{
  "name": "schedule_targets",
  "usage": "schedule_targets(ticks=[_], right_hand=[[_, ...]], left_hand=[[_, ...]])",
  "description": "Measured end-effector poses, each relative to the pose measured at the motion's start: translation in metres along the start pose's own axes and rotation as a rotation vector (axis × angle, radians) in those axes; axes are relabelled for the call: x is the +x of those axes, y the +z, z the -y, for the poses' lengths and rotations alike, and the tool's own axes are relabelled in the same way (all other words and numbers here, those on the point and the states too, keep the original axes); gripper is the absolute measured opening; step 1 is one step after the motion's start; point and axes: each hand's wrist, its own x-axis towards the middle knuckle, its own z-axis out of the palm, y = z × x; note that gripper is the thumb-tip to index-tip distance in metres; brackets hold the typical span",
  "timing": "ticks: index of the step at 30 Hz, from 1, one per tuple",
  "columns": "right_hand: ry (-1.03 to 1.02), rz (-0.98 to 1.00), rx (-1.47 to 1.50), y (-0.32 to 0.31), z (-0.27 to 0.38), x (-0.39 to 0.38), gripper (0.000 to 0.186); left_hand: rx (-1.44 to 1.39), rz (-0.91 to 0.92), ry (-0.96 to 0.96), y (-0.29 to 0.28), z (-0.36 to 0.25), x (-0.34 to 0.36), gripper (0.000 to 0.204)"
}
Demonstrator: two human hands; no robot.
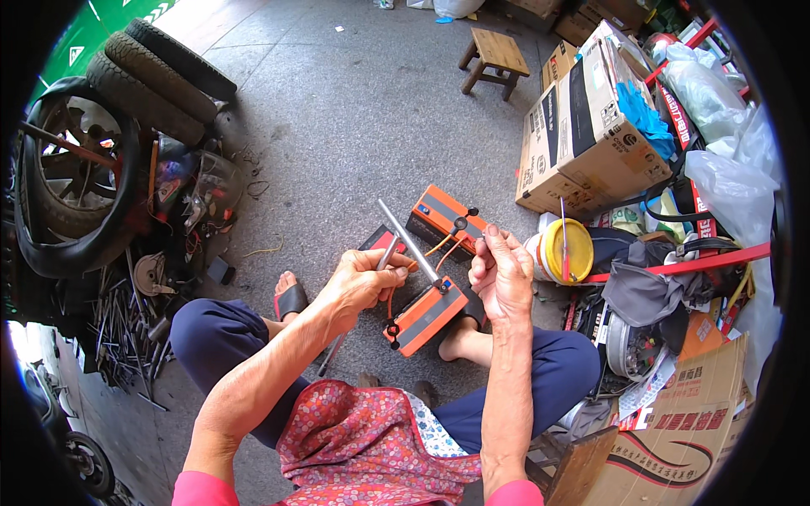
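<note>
Orange block (pixel 428 323) lies between left hand (pixel 359 282), pinching metal rod (pixel 389 250), and right hand (pixel 504 274), pinched, contents unclear.

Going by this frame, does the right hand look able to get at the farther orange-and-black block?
Probably yes: the right hand is just by the block's right end with nothing apparently between, while the silver rod is toward its left end. Depth is uncertain.

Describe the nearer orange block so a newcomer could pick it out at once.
Find the seated person's navy trousers, legs spread wide. Between them, beyond the patterned apron, lies an orange block with a grey stripe. Unlike its farther orange neighbour, it sits by the silver rod's lower end.
</note>
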Motion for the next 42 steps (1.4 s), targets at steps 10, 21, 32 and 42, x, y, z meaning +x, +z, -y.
schedule_targets(ticks=[10,21,32,42], right_hand=[[0.032,0.002,0.027,0.013,0.007,-0.007,0.015],[-0.075,-0.006,-0.11,0.001,-0.011,0.0,0.016],[-0.198,-0.122,-0.336,0.013,-0.02,-0.003,0.014],[-0.1,-0.175,-0.325,0.003,-0.031,0.002,0.016]], left_hand=[[0.021,0.028,0.065,-0.004,0.009,0.002,0.019],[0.047,0.011,0.037,0.002,0.006,-0.001,0.018],[0.078,0.012,0.042,0.002,0.01,0.0,0.017],[0.124,0.025,0.078,0.0,0.023,0.006,0.018]])
